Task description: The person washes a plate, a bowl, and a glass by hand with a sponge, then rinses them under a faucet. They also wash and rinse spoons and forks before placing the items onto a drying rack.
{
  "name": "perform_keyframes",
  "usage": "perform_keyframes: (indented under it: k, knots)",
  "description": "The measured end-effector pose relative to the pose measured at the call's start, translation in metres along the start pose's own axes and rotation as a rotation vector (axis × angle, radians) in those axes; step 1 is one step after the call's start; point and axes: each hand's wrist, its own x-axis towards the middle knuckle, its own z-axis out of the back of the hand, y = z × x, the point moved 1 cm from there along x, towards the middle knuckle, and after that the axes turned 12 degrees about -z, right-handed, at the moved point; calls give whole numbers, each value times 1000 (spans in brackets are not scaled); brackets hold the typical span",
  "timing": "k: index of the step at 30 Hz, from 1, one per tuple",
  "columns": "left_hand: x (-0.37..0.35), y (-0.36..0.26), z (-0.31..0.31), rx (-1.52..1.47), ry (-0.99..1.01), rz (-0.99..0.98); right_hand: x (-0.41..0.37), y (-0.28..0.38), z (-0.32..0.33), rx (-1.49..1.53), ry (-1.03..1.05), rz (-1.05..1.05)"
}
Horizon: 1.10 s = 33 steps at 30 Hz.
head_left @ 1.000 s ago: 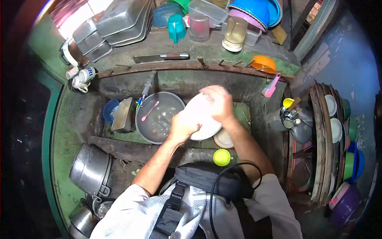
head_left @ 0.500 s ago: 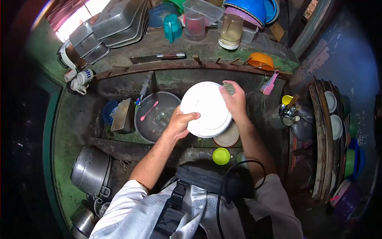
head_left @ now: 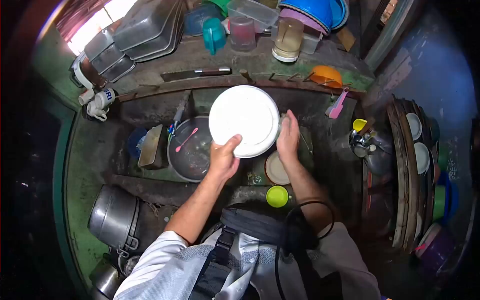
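A round white plate (head_left: 244, 117) is held up over the wash area, its broad face towards me. My left hand (head_left: 225, 157) grips its lower left edge, thumb lying on the face and fingers behind. At the right rim, my right hand (head_left: 288, 140) stands on edge with its fingers pointing up. A greyish-green scouring pad (head_left: 283, 119) shows partly between that hand and the rim. Below the plate are a beige plate (head_left: 276, 169) and a lime-green cup (head_left: 277, 196). To the left stands a grey basin (head_left: 187, 162) of water with a pink spoon (head_left: 187, 139) in it.
A metal tin (head_left: 152, 148) stands left of the basin. On the ledge ahead lie a large knife (head_left: 195, 74), a teal mug (head_left: 212, 36) and a jar (head_left: 288, 42). A big pot (head_left: 114, 215) is at left, a wooden plate rack (head_left: 404, 175) at right.
The plate has moved up and left, uncovering more of the beige plate. My right hand has slid from the upper right rim down along the right side, its fingers straighter.
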Motion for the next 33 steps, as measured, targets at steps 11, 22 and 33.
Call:
perform_keyframes:
  k: [11, 22, 33]
  knots:
    - [23, -29, 8, 1438, 1357, -604, -7, 29, 47, 717, 948, -790]
    - [-29, 29, 168, 1362, 1099, -51, 40, -156, 173, -445, 222, -749]
    - [-86, -28, 254, 1531, 250, 116, 69, -254, 148, -402, 566, -770]
